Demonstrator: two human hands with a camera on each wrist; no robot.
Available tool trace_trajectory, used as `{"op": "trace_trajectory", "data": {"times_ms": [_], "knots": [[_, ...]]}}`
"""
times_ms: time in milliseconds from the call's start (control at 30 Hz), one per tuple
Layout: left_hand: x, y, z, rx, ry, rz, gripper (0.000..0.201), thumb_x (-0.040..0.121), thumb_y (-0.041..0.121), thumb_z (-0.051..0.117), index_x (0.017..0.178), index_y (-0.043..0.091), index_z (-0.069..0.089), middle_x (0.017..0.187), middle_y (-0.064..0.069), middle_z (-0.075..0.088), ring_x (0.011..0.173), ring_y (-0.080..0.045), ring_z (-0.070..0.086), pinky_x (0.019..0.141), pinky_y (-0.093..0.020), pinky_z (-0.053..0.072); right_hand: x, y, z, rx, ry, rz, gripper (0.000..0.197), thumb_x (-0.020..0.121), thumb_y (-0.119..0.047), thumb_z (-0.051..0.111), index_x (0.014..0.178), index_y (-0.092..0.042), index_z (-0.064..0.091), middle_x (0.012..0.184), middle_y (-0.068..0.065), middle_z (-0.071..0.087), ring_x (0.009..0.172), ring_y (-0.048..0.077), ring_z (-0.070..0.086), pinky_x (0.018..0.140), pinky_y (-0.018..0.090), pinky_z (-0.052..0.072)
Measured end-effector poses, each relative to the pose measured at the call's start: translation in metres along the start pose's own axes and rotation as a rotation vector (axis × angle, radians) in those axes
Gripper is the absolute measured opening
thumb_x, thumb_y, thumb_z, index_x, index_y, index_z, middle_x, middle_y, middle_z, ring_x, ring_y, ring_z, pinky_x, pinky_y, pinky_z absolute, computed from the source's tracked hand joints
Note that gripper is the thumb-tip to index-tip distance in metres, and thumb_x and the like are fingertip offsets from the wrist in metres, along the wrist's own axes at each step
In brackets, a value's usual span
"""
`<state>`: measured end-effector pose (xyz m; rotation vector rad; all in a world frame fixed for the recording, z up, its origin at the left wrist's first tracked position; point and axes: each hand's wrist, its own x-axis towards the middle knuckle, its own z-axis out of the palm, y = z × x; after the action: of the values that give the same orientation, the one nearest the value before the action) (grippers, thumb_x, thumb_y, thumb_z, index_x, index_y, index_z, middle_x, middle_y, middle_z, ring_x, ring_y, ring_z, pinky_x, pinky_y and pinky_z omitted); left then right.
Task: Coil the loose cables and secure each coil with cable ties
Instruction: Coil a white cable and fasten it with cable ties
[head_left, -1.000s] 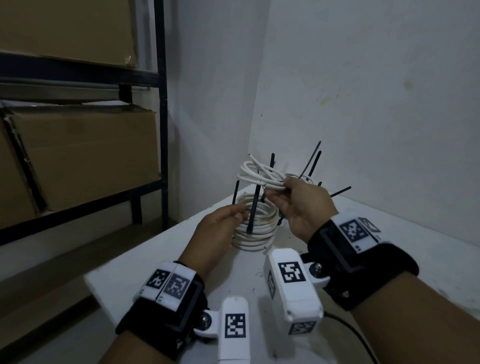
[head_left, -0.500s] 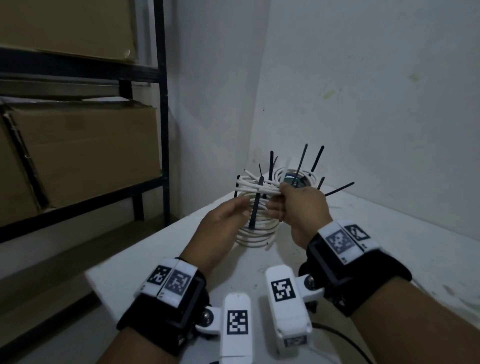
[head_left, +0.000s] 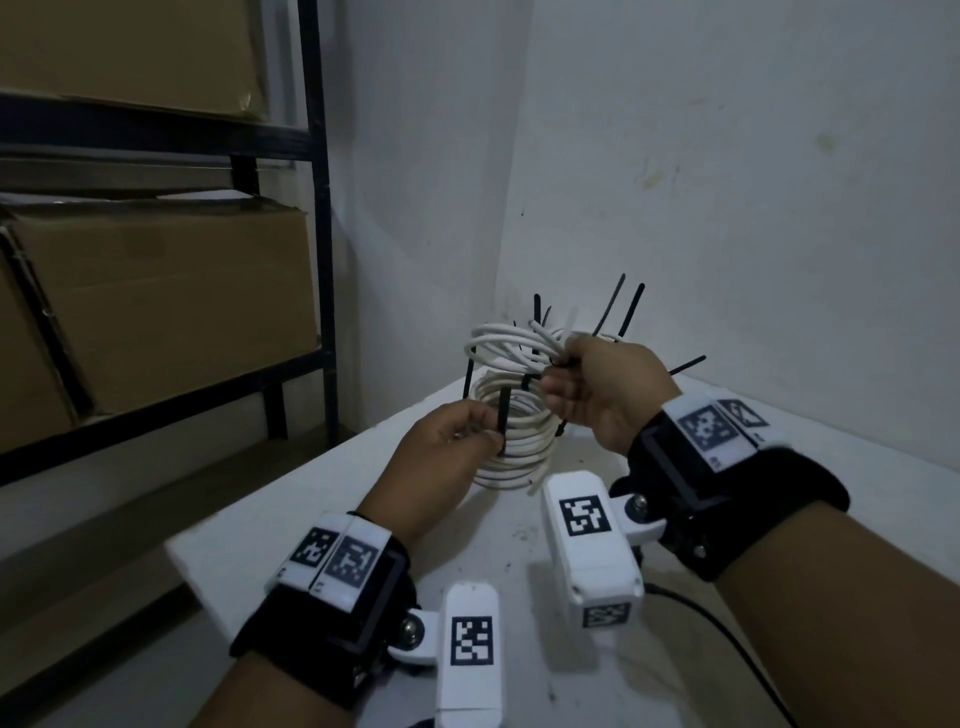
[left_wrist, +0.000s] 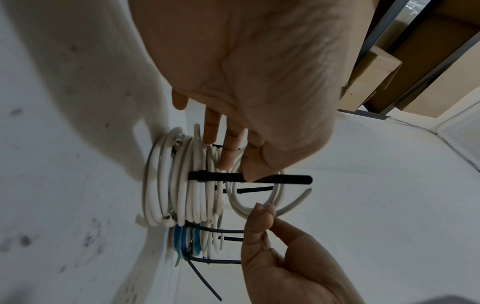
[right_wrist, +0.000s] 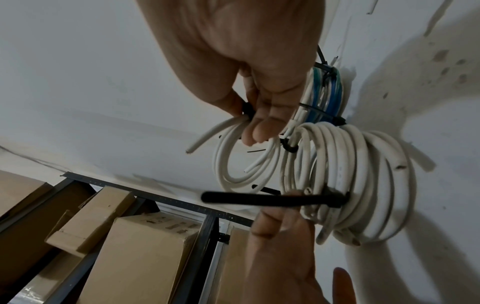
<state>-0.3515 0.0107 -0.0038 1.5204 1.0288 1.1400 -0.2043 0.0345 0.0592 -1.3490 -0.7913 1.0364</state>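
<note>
A stack of tied white cable coils (head_left: 511, 447) stands on the white table (head_left: 291, 525), with black tie tails sticking up; a blue coil (right_wrist: 327, 92) sits behind it. My left hand (head_left: 491, 434) pinches the tail of a black cable tie (left_wrist: 285, 178) that is fastened on the stack. Just above the stack, my right hand (head_left: 558, 371) grips a small white coil (head_left: 498, 345) at a black tie wrapped round it. The small coil's loose cable end (right_wrist: 205, 139) pokes out beside my right fingers (right_wrist: 259, 131).
A dark metal shelf rack (head_left: 317, 208) with cardboard boxes (head_left: 171, 296) stands to the left, beyond the table's left edge. White walls meet in a corner right behind the coils. A black cord (head_left: 727, 639) trails across the table under my right forearm.
The small coil dipped toward the stack half a second ago and is now raised again. My left hand moved down from the small coil to the tie on the stack.
</note>
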Motion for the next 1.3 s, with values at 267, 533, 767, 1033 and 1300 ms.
{"op": "trace_trajectory", "data": {"times_ms": [267,533,767,1033,1300], "knots": [[0.001,-0.002,0.000,-0.026,0.031,-0.020,0.021,0.085,-0.001,0.053,0.095,0.008,0.069,0.100,-0.011,0.070,0.097,-0.026,0.064,0.092,-0.038,0.049,-0.003,0.040,-0.003,-0.150,0.085,-0.232,0.027,0.094,-0.018,0.056,0.078,0.002,0.063,0.052,0.007,0.064,0.048,0.023,0.063,0.063,0.041,0.058],[0.000,-0.003,-0.001,-0.040,0.044,-0.012,0.026,0.086,-0.002,0.051,0.094,0.012,0.072,0.097,-0.005,0.072,0.096,-0.019,0.066,0.092,-0.034,0.051,-0.002,0.060,-0.002,-0.308,0.223,-0.388,0.028,0.091,-0.028,0.058,0.081,-0.002,0.060,0.067,0.007,0.067,0.062,0.024,0.067,0.067,0.040,0.057],[0.004,-0.008,-0.002,-0.067,0.098,-0.010,0.022,0.083,0.004,0.059,0.090,0.020,0.072,0.107,-0.010,0.067,0.103,-0.022,0.062,0.094,-0.035,0.048,0.004,0.058,-0.013,-0.465,0.119,-0.344,0.021,0.083,-0.028,0.061,0.072,-0.009,0.063,0.068,0.010,0.066,0.074,0.034,0.064,0.077,0.053,0.053],[0.004,-0.008,-0.002,-0.140,0.134,-0.018,0.025,0.091,0.002,0.053,0.108,0.016,0.064,0.101,-0.002,0.067,0.082,-0.003,0.062,0.060,-0.005,0.046,0.004,0.055,-0.018,-0.557,0.088,-0.395,0.019,0.084,-0.022,0.063,0.068,-0.011,0.060,0.071,0.011,0.066,0.074,0.031,0.066,0.077,0.050,0.054],[0.006,-0.012,-0.004,-0.133,0.206,0.009,0.024,0.091,0.007,0.055,0.104,0.025,0.064,0.101,0.008,0.066,0.095,-0.008,0.060,0.075,-0.020,0.044,-0.014,0.047,-0.031,-0.560,-0.016,-0.348,0.021,0.085,-0.025,0.067,0.087,-0.004,0.065,0.076,0.011,0.067,0.053,0.018,0.062,0.053,0.030,0.052]]}}
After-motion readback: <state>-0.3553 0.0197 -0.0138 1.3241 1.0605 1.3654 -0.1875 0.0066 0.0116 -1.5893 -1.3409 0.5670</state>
